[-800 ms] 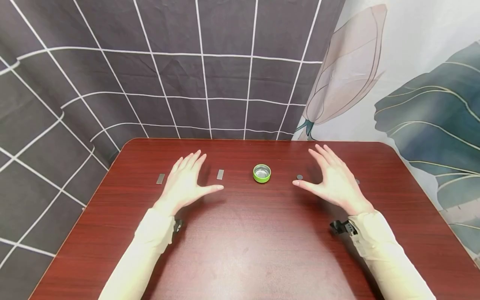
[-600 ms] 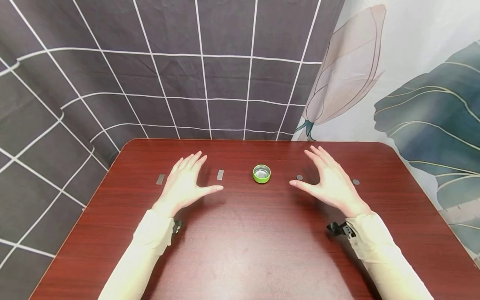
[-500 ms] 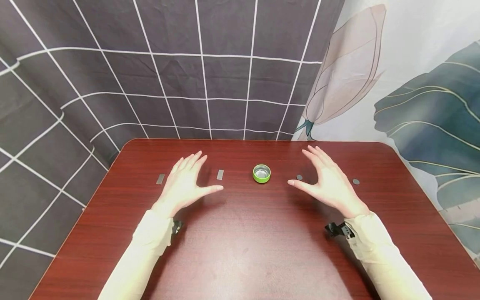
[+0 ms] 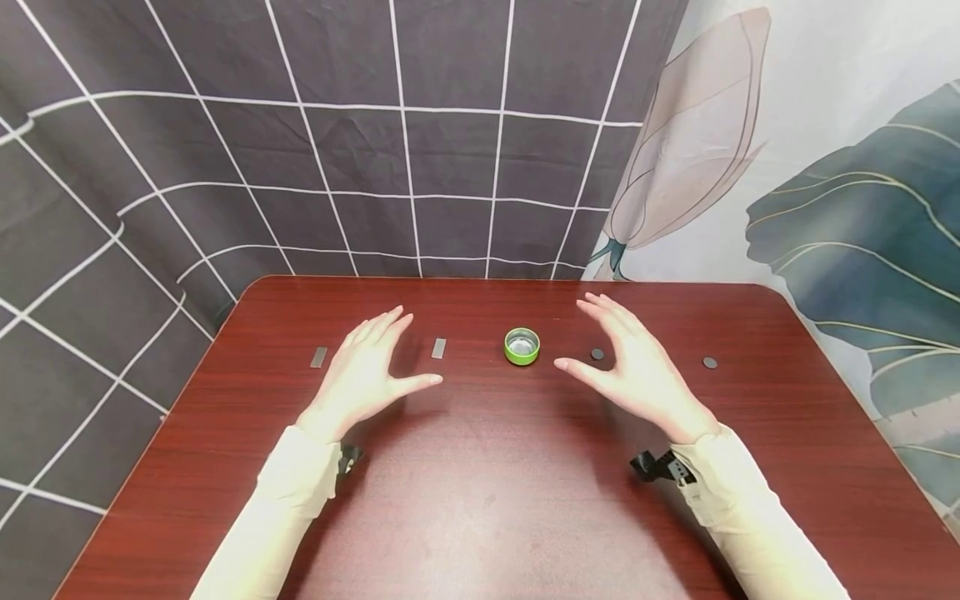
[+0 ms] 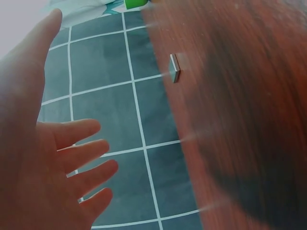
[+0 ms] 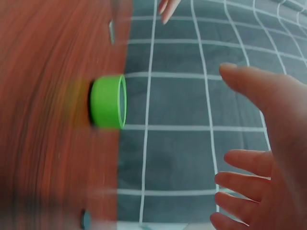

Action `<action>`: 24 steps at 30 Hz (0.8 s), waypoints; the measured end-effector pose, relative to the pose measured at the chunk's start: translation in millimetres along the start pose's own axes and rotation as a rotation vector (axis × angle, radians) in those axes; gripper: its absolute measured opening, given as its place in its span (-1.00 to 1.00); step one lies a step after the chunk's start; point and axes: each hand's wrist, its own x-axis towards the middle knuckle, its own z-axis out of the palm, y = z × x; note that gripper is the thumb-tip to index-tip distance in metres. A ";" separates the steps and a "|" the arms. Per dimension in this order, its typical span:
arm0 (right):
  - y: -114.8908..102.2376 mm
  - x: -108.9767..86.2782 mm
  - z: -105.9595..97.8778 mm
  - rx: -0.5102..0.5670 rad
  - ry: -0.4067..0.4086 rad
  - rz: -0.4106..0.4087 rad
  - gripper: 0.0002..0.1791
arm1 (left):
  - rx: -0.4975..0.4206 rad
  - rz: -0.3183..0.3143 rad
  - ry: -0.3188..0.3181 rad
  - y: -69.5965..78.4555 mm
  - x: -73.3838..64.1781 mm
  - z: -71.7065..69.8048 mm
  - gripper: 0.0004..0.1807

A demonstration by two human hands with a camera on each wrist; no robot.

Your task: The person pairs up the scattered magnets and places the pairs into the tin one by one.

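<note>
My left hand [image 4: 362, 371] hovers over the table between two flat grey rectangular pieces, fingers spread and thumb out, holding nothing. One rectangular piece [image 4: 318, 357] lies left of it, the other [image 4: 438, 348] beyond its thumb. A small round tin [image 4: 521, 347], bright green outside and silvery inside, stands open side up near the middle. My right hand [image 4: 637, 375] hovers just right of the tin, its fingers extended and thumb pointing toward it. Close by that hand's fingers lies a dark round disc [image 4: 597, 354]; a second disc [image 4: 709, 363] lies farther right.
The dark red wooden table [image 4: 480, 483] has rounded far corners. Behind it hang a grey curtain [image 4: 360, 150] with white grid lines and a white curtain [image 4: 825, 75] with a leaf and flower print. A small black device [image 4: 663, 467] sits at the right wrist.
My right hand has moved left toward the green tin, uncovering the far right disc. My left hand has stayed almost in place.
</note>
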 end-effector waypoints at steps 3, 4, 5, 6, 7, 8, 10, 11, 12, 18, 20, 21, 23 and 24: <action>-7.4 0.0 3.2 0.028 0.007 -0.031 -0.15 | -0.009 0.008 0.009 -2.5 -1.4 1.0 0.11; -9.8 0.1 4.6 0.035 0.009 -0.040 -0.16 | -0.009 0.013 0.014 -3.3 -1.8 1.3 0.10; -11.8 0.2 6.2 0.041 0.008 -0.048 -0.17 | -0.008 0.015 0.020 -4.4 -2.3 1.7 0.09; -13.9 0.4 8.1 0.042 0.006 -0.055 -0.18 | -0.006 0.016 0.023 -5.3 -3.0 2.0 0.09; -15.9 0.7 10.0 0.045 0.002 -0.062 -0.19 | -0.007 0.017 0.025 -6.2 -3.8 2.1 0.08; -17.8 0.9 12.1 0.049 -0.005 -0.068 -0.19 | -0.007 0.017 0.025 -7.1 -4.6 2.2 0.08; -21.2 1.3 16.6 0.052 -0.019 -0.078 -0.20 | -0.010 0.016 0.020 -9.1 -6.7 2.1 0.08; -22.7 1.6 19.0 0.054 -0.026 -0.084 -0.20 | -0.013 0.013 0.017 -9.9 -7.8 2.0 0.08; -24.1 1.7 21.3 0.055 -0.031 -0.089 -0.21 | -0.017 0.011 0.012 -10.8 -8.9 2.0 0.08; -30.2 3.1 34.5 0.064 -0.047 -0.112 -0.24 | -0.054 -0.007 -0.016 -16.5 -16.5 2.2 0.06; -32.2 4.3 38.5 0.069 -0.056 -0.116 -0.25 | -0.067 -0.021 -0.023 -18.3 -18.6 1.6 0.05; -33.6 5.0 40.2 0.072 -0.061 -0.114 -0.26 | -0.079 -0.024 -0.027 -19.2 -19.2 1.1 0.05; -36.2 6.6 43.6 0.084 -0.072 -0.114 -0.27 | -0.093 -0.035 -0.034 -20.9 -20.2 0.2 0.04; -37.7 7.4 45.3 0.090 -0.078 -0.111 -0.27 | -0.096 -0.040 -0.038 -22.1 -20.9 0.0 0.04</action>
